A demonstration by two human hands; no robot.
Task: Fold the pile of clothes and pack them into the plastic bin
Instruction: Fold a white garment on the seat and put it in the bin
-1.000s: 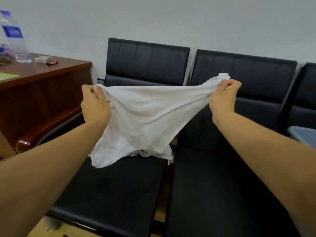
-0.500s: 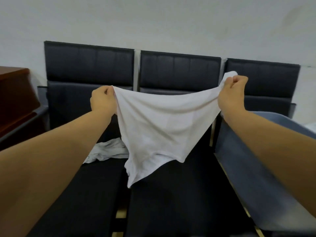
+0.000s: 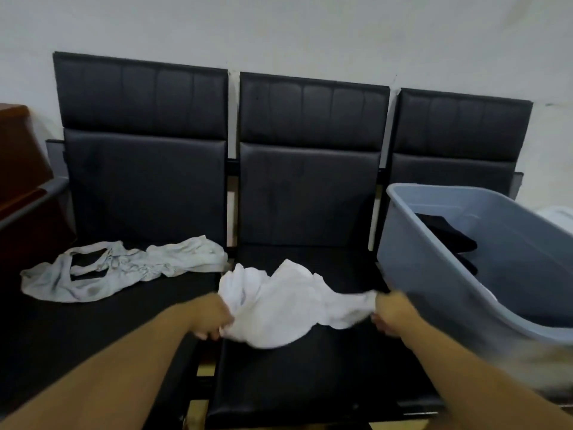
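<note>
On the middle seat of a row of three black padded chairs, a white garment lies bunched and rumpled, stretched between the person's two hands. The left hand has its fingers clenched on the garment's left end, and the right hand has its fingers clenched on the right end; both hands are blurred, so the exact hold is hard to read. Beyond the left fingers and further to their left, a second, greyish-white garment lies crumpled and unfolded on the left seat, apart from the one being held. Just to the right of the right fingers stands a grey-blue plastic bin, tilted in this wide view, its near wall close beside the right hand. Inside the bin lie dark clothes against the bottom. Past the left garment, at the far left edge, a reddish-brown wooden counter shows in part.
</note>
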